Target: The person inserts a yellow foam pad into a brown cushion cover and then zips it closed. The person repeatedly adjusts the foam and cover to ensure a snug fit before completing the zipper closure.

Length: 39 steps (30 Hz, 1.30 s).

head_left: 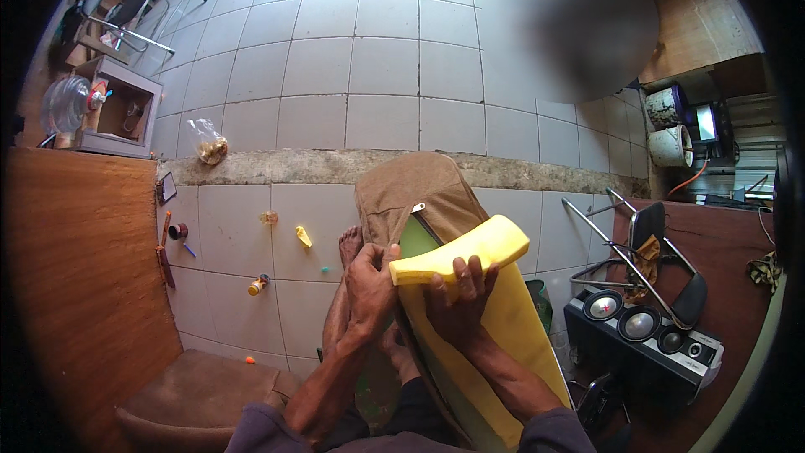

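Note:
A brown fabric cushion cover (408, 189) lies across my lap, its zipped edge partly open and showing green inside. A long yellow foam slab (511, 377) rests along it. Its raised, curled end (470, 250) stands over the opening; whether that end is one piece with the slab, I cannot tell. My right hand (461, 306) grips this yellow foam from below, thumb and fingers against its near edge. At the foam's left corner, my left hand (369, 285) is closed in a pinch by the cover's edge. What lies between its fingertips is hidden.
A brown padded seat (201, 398) is at lower left, beside a wooden panel (75, 285). Speakers (641, 327) and a metal-framed chair (654, 260) stand on the right. A small bottle (258, 285) and plastic bag (210, 147) lie on tiles. A large blur covers the upper right.

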Available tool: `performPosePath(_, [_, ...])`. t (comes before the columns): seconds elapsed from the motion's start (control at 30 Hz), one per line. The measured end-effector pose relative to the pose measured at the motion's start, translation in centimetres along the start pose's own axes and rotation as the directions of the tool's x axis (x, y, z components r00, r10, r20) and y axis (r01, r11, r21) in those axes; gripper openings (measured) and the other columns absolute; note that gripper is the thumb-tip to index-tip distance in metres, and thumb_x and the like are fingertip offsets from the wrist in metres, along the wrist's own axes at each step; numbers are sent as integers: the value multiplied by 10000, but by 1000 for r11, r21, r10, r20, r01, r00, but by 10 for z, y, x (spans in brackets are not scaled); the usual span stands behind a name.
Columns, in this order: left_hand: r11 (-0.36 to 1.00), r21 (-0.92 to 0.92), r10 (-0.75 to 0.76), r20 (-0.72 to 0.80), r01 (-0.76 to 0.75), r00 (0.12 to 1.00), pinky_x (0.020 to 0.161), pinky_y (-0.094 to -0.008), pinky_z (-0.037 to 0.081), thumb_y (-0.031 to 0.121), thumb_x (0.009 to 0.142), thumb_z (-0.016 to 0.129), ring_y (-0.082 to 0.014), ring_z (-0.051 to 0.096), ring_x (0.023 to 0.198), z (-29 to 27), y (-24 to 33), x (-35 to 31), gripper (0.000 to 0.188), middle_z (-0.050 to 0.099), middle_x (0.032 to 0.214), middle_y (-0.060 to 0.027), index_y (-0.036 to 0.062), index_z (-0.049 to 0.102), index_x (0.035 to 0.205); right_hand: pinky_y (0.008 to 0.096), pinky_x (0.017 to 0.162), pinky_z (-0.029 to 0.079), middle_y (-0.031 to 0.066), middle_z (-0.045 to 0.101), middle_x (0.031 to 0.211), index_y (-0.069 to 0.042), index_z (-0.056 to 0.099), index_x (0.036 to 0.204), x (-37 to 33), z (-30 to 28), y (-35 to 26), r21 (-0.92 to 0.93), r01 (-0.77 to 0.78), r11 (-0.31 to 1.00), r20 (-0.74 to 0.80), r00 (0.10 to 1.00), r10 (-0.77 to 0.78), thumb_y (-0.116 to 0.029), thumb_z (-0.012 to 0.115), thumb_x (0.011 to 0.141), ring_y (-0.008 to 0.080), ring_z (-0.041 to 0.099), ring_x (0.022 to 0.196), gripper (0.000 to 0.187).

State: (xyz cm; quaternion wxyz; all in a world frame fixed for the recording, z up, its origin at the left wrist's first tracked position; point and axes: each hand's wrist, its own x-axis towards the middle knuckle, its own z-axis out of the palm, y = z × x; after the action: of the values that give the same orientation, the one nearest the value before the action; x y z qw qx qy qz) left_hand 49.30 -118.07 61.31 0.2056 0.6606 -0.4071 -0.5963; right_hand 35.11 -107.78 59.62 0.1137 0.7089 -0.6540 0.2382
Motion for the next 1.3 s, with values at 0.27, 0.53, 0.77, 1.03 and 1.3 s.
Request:
performPosePath(0.27, [964, -230, -117, 76, 131, 990, 676, -252, 460, 263, 1074, 631, -71, 524, 718, -3, 4, -2, 264, 625, 819, 12, 53, 630, 915, 629, 1252, 207, 114, 465, 1505, -268, 585, 1459, -23, -6, -1, -28, 96, 995, 184, 979, -90, -250, 603, 1023, 336, 380, 1497, 437])
performPosePath(0.53, [944, -328, -5, -86, -24, 996, 703, -287, 485, 243, 1099, 573, -106, 539, 773, 8, 11, -14, 266, 625, 856, -20, 22, 598, 953, 525, 1271, 232, 105, 507, 1505, -138, 616, 1420, 10, -2, -10, 26, 162, 986, 456, 876, -156, -284, 597, 953, 288, 383, 1500, 490])
performPosePath(0.77, [982, 147, 139, -112, -122, 984, 710, -403, 495, 301, 1092, 576, -196, 560, 756, 23, 27, -31, 312, 617, 775, -124, 10, 575, 979, 515, 1301, 134, 130, 458, 1536, -64, 569, 1425, 30, 56, -13, 154, -38, 987, 547, 835, -53, -305, 600, 929, 319, 300, 1520, 552])
performPosePath(1.03, [989, 64, 143, -111, -137, 983, 705, -362, 486, 279, 1076, 612, -164, 553, 765, 3, 12, -4, 296, 626, 795, -63, 4, 602, 968, 527, 1286, 265, 153, 578, 1425, -46, 625, 1363, 104, 17, 23, 320, 187, 929, 622, 698, -355, -231, 635, 927, 368, 371, 1506, 474])
performPosePath(1.3, [961, 246, 125, 27, -128, 992, 674, -321, 471, 262, 1068, 629, -118, 543, 742, -22, 18, 14, 312, 609, 765, -42, -3, 609, 906, 479, 1084, 491, 219, 622, 1339, -12, 549, 1471, 101, -56, 79, 107, -797, 595, 675, 498, 545, -307, 784, 894, 380, 611, 1266, 689])
